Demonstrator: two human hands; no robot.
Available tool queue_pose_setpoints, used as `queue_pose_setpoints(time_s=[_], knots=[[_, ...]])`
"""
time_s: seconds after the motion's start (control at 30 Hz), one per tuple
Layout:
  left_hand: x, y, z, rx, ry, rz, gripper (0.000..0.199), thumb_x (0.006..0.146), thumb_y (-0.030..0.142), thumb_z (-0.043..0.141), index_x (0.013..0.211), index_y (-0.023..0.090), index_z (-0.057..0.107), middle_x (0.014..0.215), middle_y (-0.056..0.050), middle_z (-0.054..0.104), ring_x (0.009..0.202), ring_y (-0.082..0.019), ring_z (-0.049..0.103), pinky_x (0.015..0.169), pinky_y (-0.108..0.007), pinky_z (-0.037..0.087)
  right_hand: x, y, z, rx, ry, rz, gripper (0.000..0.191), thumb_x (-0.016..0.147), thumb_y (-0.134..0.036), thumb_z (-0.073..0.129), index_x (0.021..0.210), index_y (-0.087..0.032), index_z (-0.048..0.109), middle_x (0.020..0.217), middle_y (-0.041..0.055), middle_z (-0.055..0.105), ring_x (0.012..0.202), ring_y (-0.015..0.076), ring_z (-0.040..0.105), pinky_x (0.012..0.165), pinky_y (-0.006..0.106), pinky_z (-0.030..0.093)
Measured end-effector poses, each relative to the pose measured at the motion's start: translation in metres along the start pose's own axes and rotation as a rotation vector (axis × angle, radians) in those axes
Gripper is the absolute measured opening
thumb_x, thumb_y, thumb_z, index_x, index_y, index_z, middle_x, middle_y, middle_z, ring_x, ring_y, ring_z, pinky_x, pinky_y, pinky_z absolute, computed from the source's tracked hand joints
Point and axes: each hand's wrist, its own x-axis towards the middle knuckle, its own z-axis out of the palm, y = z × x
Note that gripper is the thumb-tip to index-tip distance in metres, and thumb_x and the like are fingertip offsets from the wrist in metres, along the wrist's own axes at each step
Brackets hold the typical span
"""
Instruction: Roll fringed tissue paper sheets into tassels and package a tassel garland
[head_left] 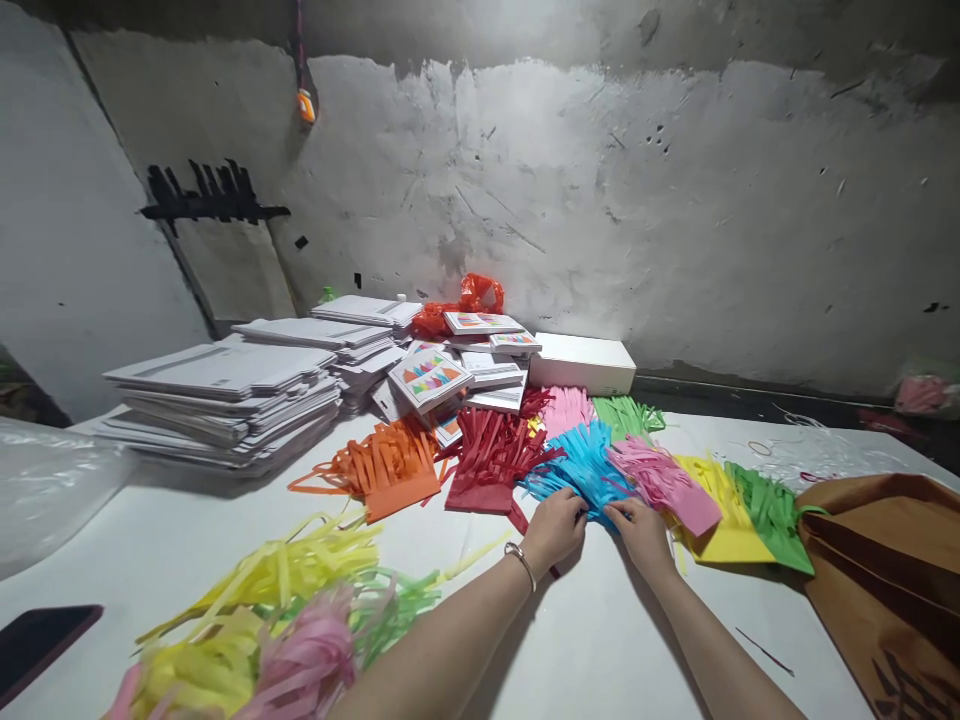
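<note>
Both hands are at the near edge of a blue fringed paper bundle (589, 460). My left hand (556, 525) pinches its left side, fingers closed. On its right side, my right hand (637, 530) is closed on the same bundle. A dark red fringed bundle (487, 465) lies left of my left hand, and an orange one (394, 468) lies farther left. To the right of the blue bundle are a pink bundle (667, 480), a yellow one (724, 510) and a green one (772, 515). Behind it lie another pink bundle (566, 408) and a light green one (626, 415).
Stacks of flat white cardboard (225, 370) stand at the back left, beside printed boxes (429, 378) and a white box (583, 362). Loose yellow strips (292, 565), a phone (45, 640) and a brown bag (885, 570) lie nearer on the white table (585, 640).
</note>
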Motion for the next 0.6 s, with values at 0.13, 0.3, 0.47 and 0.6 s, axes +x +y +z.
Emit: queue_pose_setpoints(time_s=[0.13,0.3,0.47,0.6], knots=[[0.000,0.001,-0.001,0.004,-0.008,-0.004,0.021,0.099,0.032,0.062,0.110,0.016,0.067,0.114,-0.007,0.068,0.102,-0.022,0.067,0.090,-0.044,0.057,-0.001,0.005,-0.010,0.032,0.025,0.014,0.021,0.099,-0.037,0.063,0.103,-0.016,0.067,0.102,0.0029,0.069,0.089,0.0164,0.068,0.081,0.036,0.059],[0.000,0.001,0.000,0.014,-0.011,-0.002,0.021,0.099,0.032,0.062,0.111,0.016,0.067,0.115,-0.008,0.068,0.103,-0.023,0.067,0.091,-0.044,0.056,-0.007,0.002,-0.013,-0.034,0.069,0.006,0.024,0.100,-0.037,0.061,0.110,-0.016,0.065,0.102,0.0033,0.068,0.087,0.0165,0.067,0.080,0.037,0.058],[0.001,0.001,0.000,0.024,-0.013,-0.002,0.021,0.099,0.031,0.063,0.112,0.016,0.067,0.116,-0.008,0.068,0.103,-0.023,0.067,0.091,-0.045,0.057,-0.011,-0.007,-0.014,-0.083,0.006,-0.115,0.021,0.098,-0.036,0.063,0.106,-0.016,0.065,0.105,0.0035,0.067,0.090,0.0170,0.066,0.082,0.037,0.057],[0.001,0.003,-0.003,0.032,-0.015,-0.004,0.021,0.099,0.031,0.063,0.111,0.015,0.067,0.115,-0.008,0.068,0.103,-0.022,0.067,0.090,-0.044,0.057,-0.009,-0.011,-0.018,-0.069,-0.017,-0.160,0.020,0.099,-0.036,0.063,0.104,-0.017,0.066,0.108,0.0043,0.066,0.095,0.0179,0.065,0.086,0.039,0.055]])
